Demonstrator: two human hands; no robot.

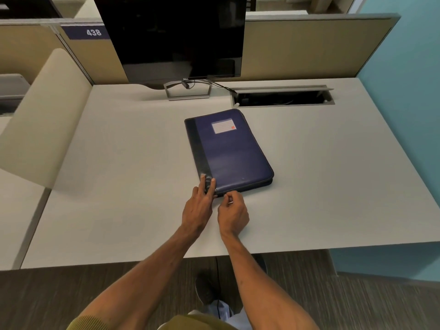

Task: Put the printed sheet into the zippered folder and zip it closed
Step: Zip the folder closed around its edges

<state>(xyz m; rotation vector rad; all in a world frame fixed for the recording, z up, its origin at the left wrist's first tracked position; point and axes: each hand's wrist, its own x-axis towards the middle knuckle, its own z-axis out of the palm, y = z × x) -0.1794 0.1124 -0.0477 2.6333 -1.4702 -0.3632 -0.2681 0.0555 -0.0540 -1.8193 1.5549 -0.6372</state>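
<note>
A dark blue zippered folder point(232, 151) lies closed and flat on the grey desk point(119, 186), with a white label near its far end. My left hand point(198, 208) rests two fingertips on the folder's near left corner. My right hand point(233, 214) is beside it at the near edge, thumb and fingers pinched on the small metal zipper pull point(229, 201). The printed sheet is not visible anywhere.
A black monitor point(176, 36) on a metal stand sits at the back of the desk. An open cable tray point(283, 97) is cut into the desk behind the folder. Beige partition panels run along the back and a padded divider point(45, 115) stands on the left.
</note>
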